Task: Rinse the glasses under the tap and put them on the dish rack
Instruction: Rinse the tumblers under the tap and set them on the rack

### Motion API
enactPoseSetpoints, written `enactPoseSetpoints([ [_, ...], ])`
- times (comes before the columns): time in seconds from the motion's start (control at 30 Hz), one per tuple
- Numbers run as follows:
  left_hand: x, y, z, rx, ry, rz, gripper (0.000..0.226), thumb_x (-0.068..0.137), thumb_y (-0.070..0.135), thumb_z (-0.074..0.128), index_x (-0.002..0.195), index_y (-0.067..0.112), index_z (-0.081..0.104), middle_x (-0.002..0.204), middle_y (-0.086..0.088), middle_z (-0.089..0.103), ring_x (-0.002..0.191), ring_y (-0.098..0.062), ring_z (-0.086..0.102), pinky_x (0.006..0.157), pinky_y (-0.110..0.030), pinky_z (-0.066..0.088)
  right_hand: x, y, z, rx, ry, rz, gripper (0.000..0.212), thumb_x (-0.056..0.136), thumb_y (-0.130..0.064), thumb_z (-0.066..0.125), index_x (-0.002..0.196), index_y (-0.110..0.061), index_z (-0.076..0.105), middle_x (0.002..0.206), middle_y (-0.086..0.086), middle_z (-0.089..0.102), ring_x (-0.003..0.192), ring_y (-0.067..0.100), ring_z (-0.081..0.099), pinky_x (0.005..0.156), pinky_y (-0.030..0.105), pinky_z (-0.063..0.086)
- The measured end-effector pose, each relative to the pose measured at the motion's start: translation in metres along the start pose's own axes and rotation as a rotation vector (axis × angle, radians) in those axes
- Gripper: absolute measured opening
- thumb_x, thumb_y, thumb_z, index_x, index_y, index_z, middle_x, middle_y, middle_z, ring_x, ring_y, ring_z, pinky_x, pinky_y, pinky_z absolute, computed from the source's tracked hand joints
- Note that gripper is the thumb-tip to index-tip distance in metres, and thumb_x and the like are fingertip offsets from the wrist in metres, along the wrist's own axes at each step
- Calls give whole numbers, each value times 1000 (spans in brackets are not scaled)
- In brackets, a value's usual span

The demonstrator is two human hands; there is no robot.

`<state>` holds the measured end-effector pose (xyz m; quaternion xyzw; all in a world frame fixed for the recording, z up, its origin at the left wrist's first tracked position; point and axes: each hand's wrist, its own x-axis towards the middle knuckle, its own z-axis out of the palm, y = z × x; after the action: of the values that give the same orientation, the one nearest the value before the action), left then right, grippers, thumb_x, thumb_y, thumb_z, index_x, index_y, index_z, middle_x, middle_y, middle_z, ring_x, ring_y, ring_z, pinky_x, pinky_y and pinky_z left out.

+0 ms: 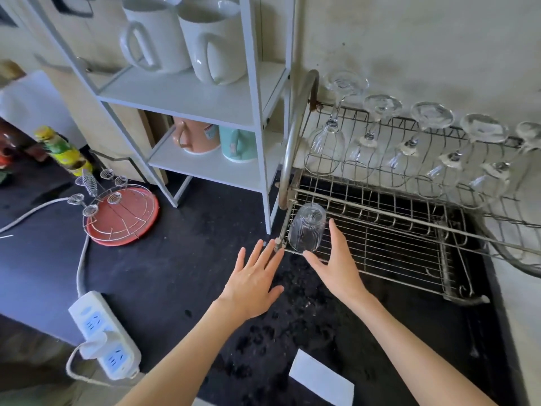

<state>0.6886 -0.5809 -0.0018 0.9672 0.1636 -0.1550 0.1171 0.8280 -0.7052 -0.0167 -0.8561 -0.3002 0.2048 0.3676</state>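
Dark bench (181, 259): tumbler (306, 227) sits inverted on dish rack (409, 230), placing looks done; both hands' fingers (336, 232) spread, gripping nothing.

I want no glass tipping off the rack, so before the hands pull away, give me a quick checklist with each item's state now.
1. Tumbler upside down on dish rack lower tier: ok.
2. Tumbler clear of rack's front left corner: not ok, it stands right there.
3. Right hand grip released: ok, fingers straight and open beside it.
4. Left hand empty: ok, open above the counter.
5. Stemmed glasses hung on upper tier: ok.
6. Tumbler steady on the wires: cannot tell.
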Motion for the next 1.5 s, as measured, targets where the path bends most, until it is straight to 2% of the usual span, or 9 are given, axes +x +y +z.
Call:
enactPoseSetpoints([
  [0.17,-58,-1,13,-40,120,-57,62,97,46,25,149,20,3,157,1,-5,144,-22,-10,115,-45,-4,-60,-21,8,-313,-58,-134,76,91,-50,47,150,-24,6,158,-6,12,144,10,13,114,24,11],
  [0.37,-175,-20,47,-42,209,-130,58,85,48,32,128,16,53,135,-5,53,126,-29,48,94,-52,44,-155,-59,54,-518,-144,-249,70,94,-52,36,150,-22,8,158,-2,9,146,14,5,117,36,4],
  [0.53,-288,-43,82,-73,240,-216,62,94,50,21,148,20,16,155,2,6,143,-24,-3,116,-52,5,-242,-98,117,-510,-262,-349,67,95,-55,30,150,-24,8,158,-5,7,146,12,2,117,34,2],
  [0.73,-408,-85,115,-127,269,-444,63,94,51,22,148,24,7,156,3,-2,143,-25,-9,114,-46,-5,-303,-152,199,-516,-415,-549,107,65,-81,-21,149,-23,11,157,-3,15,145,14,12,115,30,-1],
  [0.87,-473,-126,124,-159,308,-610,58,87,48,34,135,17,40,141,-7,46,132,-35,39,97,-58,40,-315,-205,251,-526,-481,-721,92,76,-75,0,149,-22,14,156,-1,19,145,15,15,113,26,-2],
  [0.93,-499,-149,130,-167,335,-711,59,84,48,34,132,16,43,138,-7,50,128,-36,44,92,-57,43,-316,-234,276,-518,-504,-794,84,77,-68,5,149,-25,9,157,-2,13,145,13,9,115,27,-1],
  [1.13,-551,-233,131,-150,424,-918,62,86,50,32,135,14,45,142,-9,44,131,-37,38,97,-57,35,-290,-324,357,-442,-526,-934,64,95,-44,40,149,-23,13,158,-1,12,146,14,7,114,26,-6],
  [1.4,-571,-373,99,-238,588,-1120,78,81,62,9,148,23,9,155,1,-5,139,-25,-16,111,-42,-4,-215,-442,465,-420,-608,-1025,63,96,-45,38,150,-24,13,158,-3,11,146,13,7,116,28,-2],
  [1.5,-573,-422,82,-239,630,-1159,79,80,63,7,148,23,10,156,0,-3,140,-24,-14,112,-44,-3,-187,-482,495,-438,-622,-1039,62,96,-44,39,150,-22,15,157,-2,15,145,13,9,118,30,2],
])
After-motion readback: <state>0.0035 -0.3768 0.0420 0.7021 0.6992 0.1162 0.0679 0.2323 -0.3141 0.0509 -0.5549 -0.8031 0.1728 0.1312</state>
